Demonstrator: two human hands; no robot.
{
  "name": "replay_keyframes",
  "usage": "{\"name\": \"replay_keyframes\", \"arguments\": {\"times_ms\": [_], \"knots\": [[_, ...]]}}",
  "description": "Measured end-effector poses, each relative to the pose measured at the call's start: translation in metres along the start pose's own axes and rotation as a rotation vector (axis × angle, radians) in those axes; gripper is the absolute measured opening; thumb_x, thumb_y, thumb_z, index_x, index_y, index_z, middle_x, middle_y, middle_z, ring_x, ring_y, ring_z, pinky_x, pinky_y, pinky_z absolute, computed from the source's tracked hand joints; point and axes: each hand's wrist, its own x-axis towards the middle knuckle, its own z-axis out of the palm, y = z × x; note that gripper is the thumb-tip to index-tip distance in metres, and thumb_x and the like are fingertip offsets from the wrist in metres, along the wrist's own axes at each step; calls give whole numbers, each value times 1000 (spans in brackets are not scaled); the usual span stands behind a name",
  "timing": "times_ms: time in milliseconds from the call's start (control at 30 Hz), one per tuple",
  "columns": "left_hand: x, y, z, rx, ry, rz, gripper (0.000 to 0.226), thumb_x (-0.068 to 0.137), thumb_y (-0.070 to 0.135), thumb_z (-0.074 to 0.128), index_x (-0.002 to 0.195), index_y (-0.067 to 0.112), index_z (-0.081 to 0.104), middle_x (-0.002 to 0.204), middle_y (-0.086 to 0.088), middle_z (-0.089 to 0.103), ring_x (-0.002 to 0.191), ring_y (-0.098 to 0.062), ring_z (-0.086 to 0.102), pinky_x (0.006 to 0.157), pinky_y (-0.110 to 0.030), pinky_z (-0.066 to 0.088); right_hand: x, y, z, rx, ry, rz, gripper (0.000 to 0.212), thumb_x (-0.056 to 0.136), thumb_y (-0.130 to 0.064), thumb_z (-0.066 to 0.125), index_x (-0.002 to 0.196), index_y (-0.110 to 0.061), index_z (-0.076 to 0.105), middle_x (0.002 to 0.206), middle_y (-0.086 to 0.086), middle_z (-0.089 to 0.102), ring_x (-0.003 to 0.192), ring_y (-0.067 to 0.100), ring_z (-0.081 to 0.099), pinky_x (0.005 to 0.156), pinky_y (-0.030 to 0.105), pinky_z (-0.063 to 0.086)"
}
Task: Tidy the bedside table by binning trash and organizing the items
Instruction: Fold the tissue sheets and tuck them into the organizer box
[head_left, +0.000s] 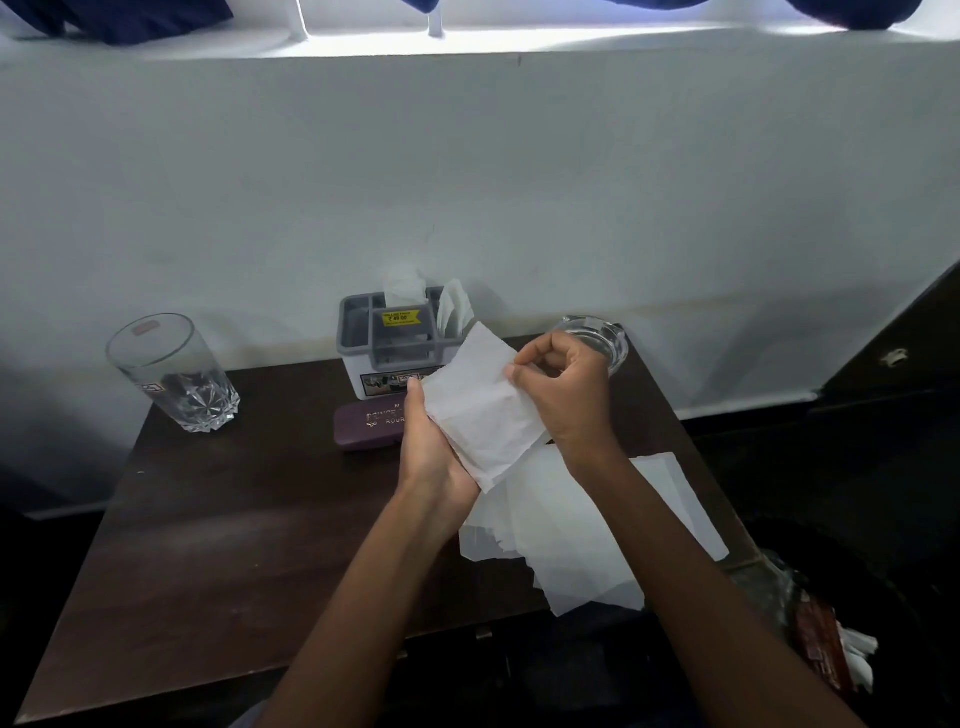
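Above the middle of the dark wooden bedside table (218, 519), both hands hold a white paper napkin (480, 405). My left hand (434, 447) grips its lower left edge, fingers curled under it. My right hand (558, 384) pinches its upper right edge between thumb and fingertips. Several loose napkins (587, 525) lie spread on the table under my forearms. Behind the hands stands a grey organizer caddy (358, 338) with tissues sticking out of it.
A tall clear glass (171, 371) stands at the table's back left. A maroon case (366, 423) lies in front of the caddy. A glass ashtray (602, 338) sits at the back right. A dark bin (826, 629) with wrappers is at lower right.
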Motion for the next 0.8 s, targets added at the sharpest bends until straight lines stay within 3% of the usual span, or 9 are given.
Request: {"name": "replay_keyframes", "arguments": {"times_ms": [167,300,400,467,567,667,800], "knots": [[-2,-1,1,27,74,-15,44,96,37,42,124,6,56,116,-18,66,98,-31,66,70,-44,59,-4,2,5,-28,16,-36,24,72,6,63,63,-15,57,66,1,60,63,8,54,60,9,41],[-2,1,0,77,170,37,29,99,26,42,112,5,56,98,-13,69,84,-27,67,64,-40,52,3,2,-4,-111,-82,-24,28,72,4,63,60,-19,54,63,-1,58,59,8,52,60,17,42],[-2,7,-2,93,206,67,32,98,26,43,122,7,53,117,-13,64,101,-30,62,82,-46,50,15,8,-28,-138,-209,75,21,76,7,60,65,-11,57,65,4,59,50,6,55,54,18,46],[0,10,-7,137,258,106,25,97,26,46,114,10,56,119,-11,64,106,-31,61,96,-49,47,21,20,-46,-244,-218,162,18,79,4,59,68,-10,59,67,3,60,50,9,58,48,13,45],[3,13,-13,208,348,169,13,96,25,48,93,17,57,106,-8,66,101,-31,62,98,-52,46,24,45,-64,-626,-342,226,11,78,-3,62,76,-13,67,73,0,64,64,13,60,61,21,45],[5,14,-15,238,401,211,12,96,26,48,98,17,56,107,-8,65,102,-31,62,98,-52,46,22,59,-63,-672,-477,275,12,74,-3,68,83,-10,70,68,-7,59,75,15,58,68,21,42],[5,16,-14,264,423,233,12,96,26,49,102,17,53,92,-2,64,95,-27,61,96,-49,48,23,66,-54,-788,-532,227,12,71,-5,71,73,-16,65,71,-2,60,79,17,57,69,24,47]]}}
